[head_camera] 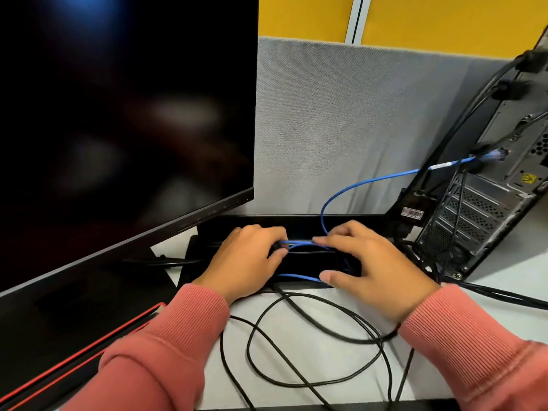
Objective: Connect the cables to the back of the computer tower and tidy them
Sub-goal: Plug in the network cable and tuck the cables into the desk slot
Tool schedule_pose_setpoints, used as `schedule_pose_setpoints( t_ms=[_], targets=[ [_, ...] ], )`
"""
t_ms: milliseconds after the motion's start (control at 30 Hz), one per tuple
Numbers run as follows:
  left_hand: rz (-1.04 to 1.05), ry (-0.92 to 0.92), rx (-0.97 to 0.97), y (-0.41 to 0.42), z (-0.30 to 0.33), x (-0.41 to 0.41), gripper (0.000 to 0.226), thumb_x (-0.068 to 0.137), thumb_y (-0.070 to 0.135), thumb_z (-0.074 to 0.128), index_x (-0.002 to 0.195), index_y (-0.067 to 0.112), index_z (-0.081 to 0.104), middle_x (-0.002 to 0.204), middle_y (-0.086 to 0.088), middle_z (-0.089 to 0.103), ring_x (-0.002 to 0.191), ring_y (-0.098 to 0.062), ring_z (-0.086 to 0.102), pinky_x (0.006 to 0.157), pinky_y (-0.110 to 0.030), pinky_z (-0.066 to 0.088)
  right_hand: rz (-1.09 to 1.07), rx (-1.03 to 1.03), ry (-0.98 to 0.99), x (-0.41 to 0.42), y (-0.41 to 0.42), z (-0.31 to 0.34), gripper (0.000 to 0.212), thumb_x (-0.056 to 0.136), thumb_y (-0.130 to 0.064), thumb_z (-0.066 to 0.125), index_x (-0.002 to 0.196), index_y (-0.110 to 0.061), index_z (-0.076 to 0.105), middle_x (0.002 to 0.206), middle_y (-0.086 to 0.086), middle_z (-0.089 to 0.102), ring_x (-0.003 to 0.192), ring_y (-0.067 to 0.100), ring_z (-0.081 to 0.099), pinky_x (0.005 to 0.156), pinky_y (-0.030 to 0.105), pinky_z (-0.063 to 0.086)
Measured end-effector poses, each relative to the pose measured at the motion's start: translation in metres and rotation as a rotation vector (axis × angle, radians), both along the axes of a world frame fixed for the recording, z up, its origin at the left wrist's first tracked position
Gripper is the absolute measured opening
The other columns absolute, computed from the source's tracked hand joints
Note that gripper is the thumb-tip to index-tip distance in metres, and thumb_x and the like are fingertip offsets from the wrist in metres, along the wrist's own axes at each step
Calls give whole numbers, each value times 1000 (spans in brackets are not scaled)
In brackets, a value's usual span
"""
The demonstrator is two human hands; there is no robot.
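The computer tower (486, 209) stands at the right with its rear panel facing me. A blue cable (364, 182) is plugged into that panel and arcs down into a black cable tray opening (308, 223) at the desk's back edge. My left hand (249, 259) grips a stretch of the blue cable over the opening, fingers curled round it. My right hand (370, 271) pinches the same cable with its fingertips just to the right; another blue loop shows under its thumb. Loose black cables (296, 345) coil on the white desk in front of my hands.
A large dark monitor (118, 114) fills the left side, its stand (89, 307) on the desk. A grey partition (341, 120) runs behind the desk. Several black cables (474, 102) hang from the tower's upper rear. More black cables (504, 295) trail off to the right.
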State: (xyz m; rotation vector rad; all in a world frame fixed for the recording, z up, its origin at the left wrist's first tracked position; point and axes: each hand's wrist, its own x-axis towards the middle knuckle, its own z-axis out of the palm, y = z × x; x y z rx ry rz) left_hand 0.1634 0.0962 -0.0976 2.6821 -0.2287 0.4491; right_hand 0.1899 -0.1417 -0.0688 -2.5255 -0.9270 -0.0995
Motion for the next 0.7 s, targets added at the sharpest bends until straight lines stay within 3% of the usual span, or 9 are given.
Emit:
schedule_pose_setpoints(
  t_ms=[133, 233, 300, 367, 467, 567, 700],
  targets=[
    [12, -7, -4, -1, 0, 1, 9, 100, 38, 57, 97, 31, 63, 78, 11, 54, 86, -17, 55, 73, -31, 31, 33, -22, -67, -3, -5, -4, 42, 83, -31, 80, 122, -39, 71, 115, -17, 51, 105, 6, 55, 91, 25, 45],
    [-5, 12, 1, 1, -1, 3, 26, 104, 40, 47, 94, 27, 67, 78, 8, 60, 84, -16, 56, 75, -32, 33, 43, -84, -123, -5, 3, -8, 24, 88, -30, 75, 111, -36, 75, 106, -17, 52, 92, 9, 59, 79, 36, 54],
    [-28, 34, -2, 3, -2, 4, 32, 106, 40, 42, 91, 24, 66, 80, 6, 65, 85, -16, 57, 77, -34, 38, 3, -141, -171, -8, 8, -8, 16, 92, -34, 68, 108, -35, 70, 104, -17, 46, 87, 11, 56, 72, 38, 55],
    [-44, 40, 39, 4, -3, 5, 30, 105, 39, 43, 95, 25, 67, 85, 8, 66, 89, -15, 56, 80, -35, 41, -79, -173, -197, -10, 15, -4, 21, 92, -35, 67, 111, -35, 57, 109, -15, 42, 82, 11, 50, 69, 36, 53],
    [-64, 25, 67, 4, -4, 8, 26, 105, 37, 46, 106, 30, 71, 92, 9, 68, 96, -17, 59, 84, -39, 46, -179, -216, -185, -6, 28, -2, 38, 90, -36, 70, 117, -34, 43, 113, -10, 39, 83, 19, 50, 69, 34, 49],
    [-82, -38, 4, 6, -5, 8, 27, 103, 34, 54, 125, 33, 71, 105, 12, 69, 102, -16, 65, 87, -40, 53, -211, -320, -132, 4, 37, -6, 35, 94, -37, 65, 125, -27, 52, 113, -3, 45, 97, 27, 60, 74, 36, 48],
    [-44, -145, -38, 6, -3, 7, 22, 98, 26, 63, 115, 33, 74, 103, 14, 68, 96, -13, 66, 80, -39, 56, -157, -385, -76, 16, 47, -10, 37, 99, -39, 57, 131, -22, 65, 116, 4, 57, 107, 30, 62, 85, 36, 51]
  ],
)
